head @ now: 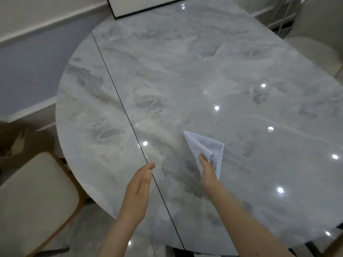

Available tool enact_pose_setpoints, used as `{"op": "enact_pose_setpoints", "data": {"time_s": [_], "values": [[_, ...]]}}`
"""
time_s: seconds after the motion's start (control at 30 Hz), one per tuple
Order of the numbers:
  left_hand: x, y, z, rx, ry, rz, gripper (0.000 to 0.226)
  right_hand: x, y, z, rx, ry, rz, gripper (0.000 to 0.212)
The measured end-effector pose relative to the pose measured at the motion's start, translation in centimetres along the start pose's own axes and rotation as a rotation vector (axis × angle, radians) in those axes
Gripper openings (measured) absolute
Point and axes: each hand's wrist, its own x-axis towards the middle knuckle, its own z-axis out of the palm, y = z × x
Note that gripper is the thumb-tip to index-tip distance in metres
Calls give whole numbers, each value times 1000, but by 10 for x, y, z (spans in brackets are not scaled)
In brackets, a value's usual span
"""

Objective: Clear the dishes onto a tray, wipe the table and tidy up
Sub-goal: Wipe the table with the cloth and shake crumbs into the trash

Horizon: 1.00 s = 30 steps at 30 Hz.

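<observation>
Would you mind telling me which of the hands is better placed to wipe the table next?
Right. The right hand already grips the cloth on the table. The left hand is open, holding nothing, beside the table's seam.

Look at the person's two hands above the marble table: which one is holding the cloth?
The right hand grips the pale blue cloth against the table. The left hand is open, fingers straight, holding nothing, beside the dark seam.
</observation>
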Motion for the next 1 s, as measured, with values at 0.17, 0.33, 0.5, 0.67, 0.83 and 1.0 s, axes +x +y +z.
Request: {"op": "enact_pose_setpoints", "data": {"time_s": [0.17, 0.33, 0.5, 0.67, 0.83, 1.0], "values": [[7, -3, -28, 36, -49, 53, 44, -27, 16, 27, 134, -85, 65, 55], [6, -3, -24, 52, -99, 59, 45, -44, 9, 14, 428, -106, 357, 40], [-4, 2, -6, 46, -132, 65, 44, -55, -2, -28, 689, -144, 218, 51], [-26, 3, 17, 50, -153, 70, 41, -69, -13, -86, 765, -114, 117, 46], [-46, 4, 47, 64, -190, 60, 40, -79, -23, -149, 824, -41, 25, 41], [-61, 8, 75, 84, -234, 80, 49, -86, -29, -216, 859, 138, -72, 37]]}}
